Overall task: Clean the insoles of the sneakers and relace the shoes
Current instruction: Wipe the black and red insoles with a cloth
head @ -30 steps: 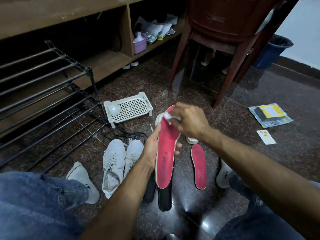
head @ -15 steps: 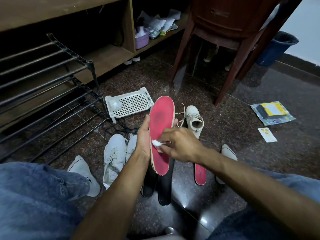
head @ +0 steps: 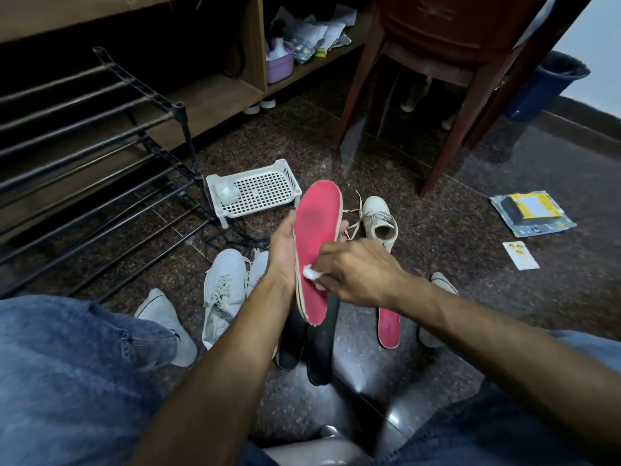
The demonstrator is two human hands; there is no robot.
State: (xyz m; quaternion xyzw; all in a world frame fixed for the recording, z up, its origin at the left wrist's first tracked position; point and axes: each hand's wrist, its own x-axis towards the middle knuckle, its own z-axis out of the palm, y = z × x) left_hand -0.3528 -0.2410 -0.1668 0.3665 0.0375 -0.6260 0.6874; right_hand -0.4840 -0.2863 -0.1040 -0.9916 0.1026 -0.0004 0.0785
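Observation:
My left hand (head: 283,253) grips a red insole (head: 317,227) by its left edge and holds it upright above the floor. My right hand (head: 361,274) pinches a small white wipe (head: 311,272) against the insole's lower half. A second red insole (head: 389,326) lies on the floor to the right. Two black insoles (head: 319,348) lie under the held one. A pair of white sneakers (head: 225,290) lies to the left, and a cream sneaker (head: 379,220) with loose laces stands behind my right hand.
A white perforated basket (head: 258,191) sits on the dark floor beside a black metal shoe rack (head: 100,156). Black laces (head: 242,240) lie near it. A brown chair (head: 437,62) stands behind, a blue bin (head: 547,85) far right, yellow packets (head: 532,213) to the right.
My right hand has dragged the white wipe from the insole's toe end down to its lower half. My left hand kept holding the insole, now more upright.

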